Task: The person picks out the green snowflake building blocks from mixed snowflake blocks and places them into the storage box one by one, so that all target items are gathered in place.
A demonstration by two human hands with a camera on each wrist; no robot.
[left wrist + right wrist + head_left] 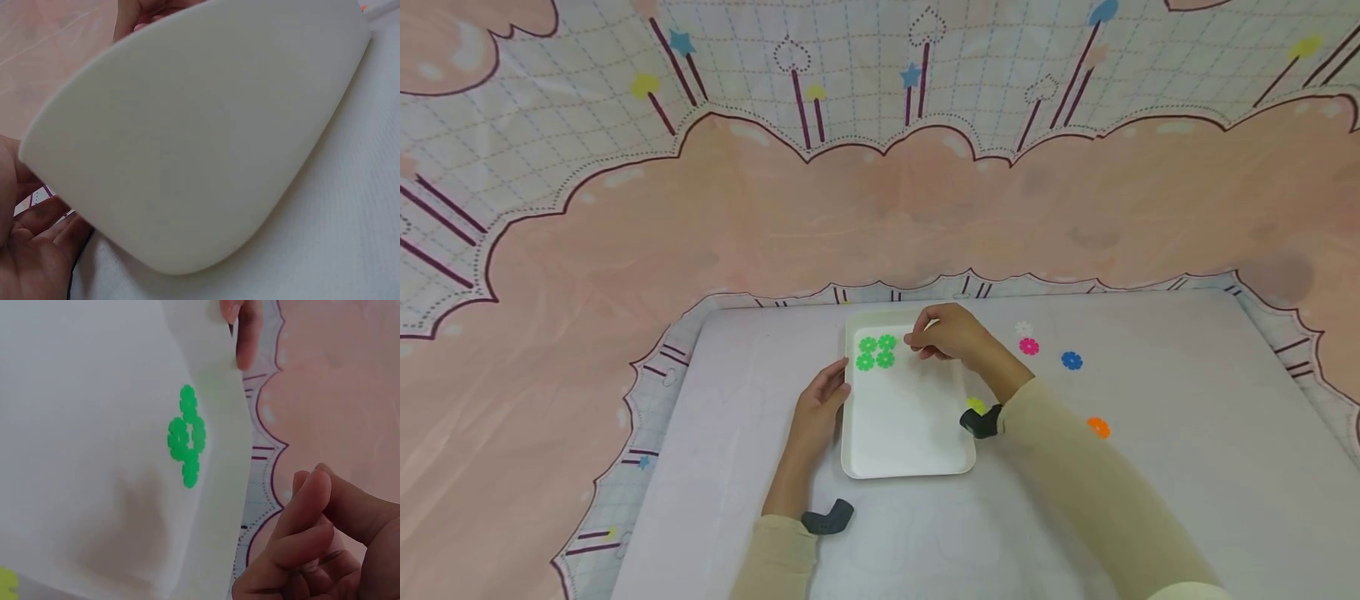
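Note:
A white tray [904, 425] lies before me, with several green flower-shaped pieces [876, 352] grouped at its upper left. At the tray's left edge is my left hand [820, 406], thumb and fingers gripping the rim. The left wrist view shows those fingers [47, 244] against the tray's outer side [187, 144]. Over the tray's upper right is my right hand [951, 337], beside the green pieces. Its thumb and forefinger come together at the tips in the right wrist view [312, 531]; whether a small piece is between them is hidden.
Right of the tray lie a pink flower piece [1028, 346], a white one [1023, 329], a blue one [1072, 361] and an orange one [1098, 427], partly covered by the right sleeve. A yellow piece [975, 405] touches the tray's right side in view. Behind the table hangs a patterned cloth [880, 217].

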